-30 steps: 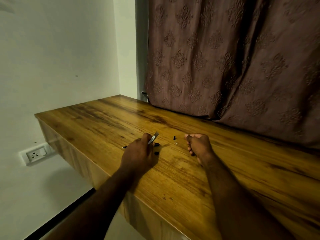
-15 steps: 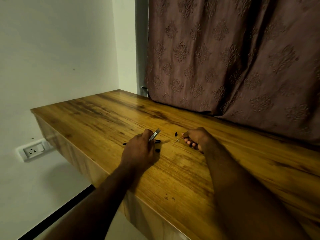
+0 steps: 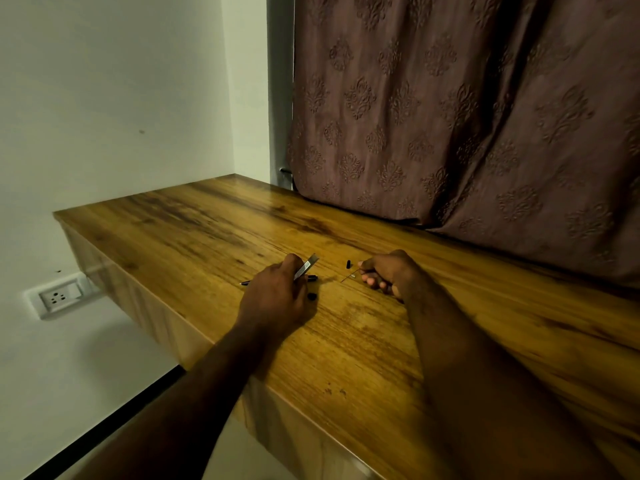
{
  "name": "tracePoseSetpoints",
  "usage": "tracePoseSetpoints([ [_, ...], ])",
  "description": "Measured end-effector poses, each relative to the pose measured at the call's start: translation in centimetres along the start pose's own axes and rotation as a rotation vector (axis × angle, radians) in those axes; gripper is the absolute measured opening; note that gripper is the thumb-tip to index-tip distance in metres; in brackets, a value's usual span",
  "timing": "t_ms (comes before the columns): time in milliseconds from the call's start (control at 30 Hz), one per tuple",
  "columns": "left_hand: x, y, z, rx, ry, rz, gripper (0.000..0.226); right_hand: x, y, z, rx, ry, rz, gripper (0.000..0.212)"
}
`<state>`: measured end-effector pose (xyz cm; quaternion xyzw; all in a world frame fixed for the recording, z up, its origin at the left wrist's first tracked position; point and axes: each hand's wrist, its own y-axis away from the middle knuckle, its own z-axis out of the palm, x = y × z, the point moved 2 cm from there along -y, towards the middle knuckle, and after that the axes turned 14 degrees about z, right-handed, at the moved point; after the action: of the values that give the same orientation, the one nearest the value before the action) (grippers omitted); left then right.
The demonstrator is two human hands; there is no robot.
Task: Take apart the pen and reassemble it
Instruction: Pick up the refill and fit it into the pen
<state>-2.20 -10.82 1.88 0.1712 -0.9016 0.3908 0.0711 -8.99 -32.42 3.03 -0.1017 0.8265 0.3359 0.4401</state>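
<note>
The left hand (image 3: pixel 277 292) held a shiny silver pen tube (image 3: pixel 307 268) in its curled fingers. The right hand (image 3: pixel 391 271) pinched a thin ink stick (image 3: pixel 349 276) that pointed to 8 o'clock. On the wooden table (image 3: pixel 207 230), a small black bit (image 3: pixel 348 264) lay at 10 o'clock from the right hand. A black cap (image 3: pixel 312 296) lay at 3 o'clock from the left hand.

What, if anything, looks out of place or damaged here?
Nothing stands out. Small black pen pieces lie loose on the wooden table, as expected mid-disassembly. The left hand holds a silver barrel; the right hand pinches a thin refill. No spill or breakage shows.
</note>
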Motion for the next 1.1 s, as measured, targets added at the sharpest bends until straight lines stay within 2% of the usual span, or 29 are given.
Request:
tracePoseSetpoints([
  [367,0.1,0.0,-0.2,-0.006,-0.007,-0.010,0.011,0.2,0.2,0.0,0.010,-0.005,-0.047,0.015],
  [467,0.1,0.0,-0.2,0.000,-0.009,-0.015,0.012,1.0,0.4,0.2,0.063,-0.033,-0.154,0.013],
  [533,0.2,0.1,-0.3,0.006,-0.013,-0.017,0.012,1.6,0.6,0.4,0.173,-0.027,-0.309,0.014],
  [600,0.2,0.0,-0.3,0.005,-0.008,-0.023,0.012,2.0,1.1,0.8,0.229,0.061,-0.494,0.013],
  [667,0.3,0.0,-0.4,0.006,-0.004,-0.025,0.012,2.2,1.8,1.5,0.213,0.232,-0.594,0.007],
  [767,0.3,-0.1,-0.5,0.011,-0.015,-0.031,0.012,2.4,2.5,2.4,0.270,0.595,-0.655,0.029],
  [833,0.3,0.0,-0.5,0.010,-0.015,-0.040,0.013,2.3,2.7,2.9,0.302,0.725,-0.701,0.035],
  [967,0.4,0.0,-0.6,0.015,-0.004,-0.048,0.013,2.4,2.9,3.0,0.294,0.777,-0.752,0.032],
  [1100,0.3,0.0,-0.6,0.016,0.003,-0.056,0.014,3.1,3.1,2.6,0.237,0.656,-0.788,0.025],
])
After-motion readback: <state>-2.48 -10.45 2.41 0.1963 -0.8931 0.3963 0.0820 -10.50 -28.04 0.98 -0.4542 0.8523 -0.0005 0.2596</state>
